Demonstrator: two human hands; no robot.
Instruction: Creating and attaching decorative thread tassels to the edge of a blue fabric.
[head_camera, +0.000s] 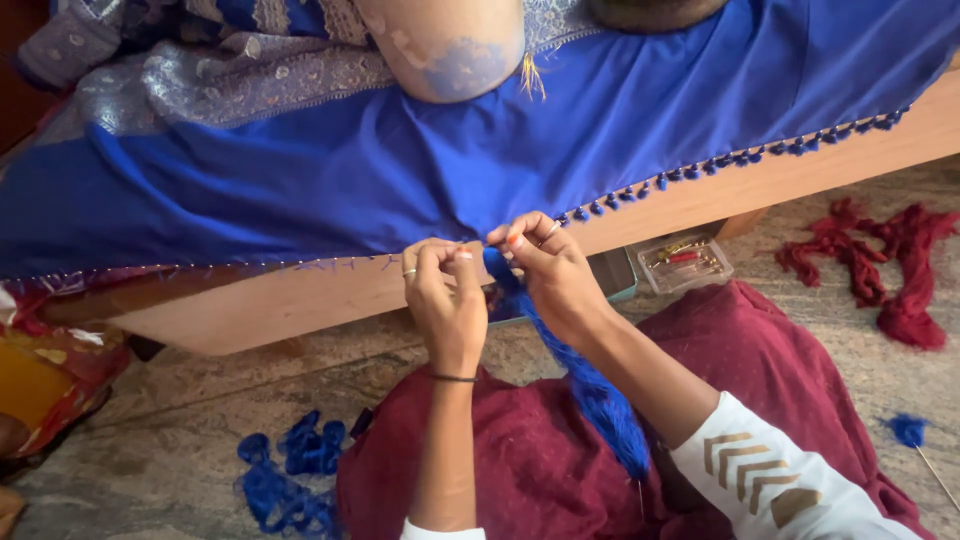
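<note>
Lying around the work are loose blue thread (290, 475) and red thread (880, 265) on the floor and a small clear box (685, 262) under the wooden edge (300, 300). Blue cloth (350, 170) drapes over that edge, its hem tasselled rightward. Left hand (445, 300) and right hand (545, 270) both pinch the blue thread bundle (590, 385) at the hem, fingers closed.

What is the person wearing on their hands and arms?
The left hand has a ring and a thin dark wristband. The right hand has a ring and orange-painted nails. The right sleeve is white with gold arrow shapes.
</note>
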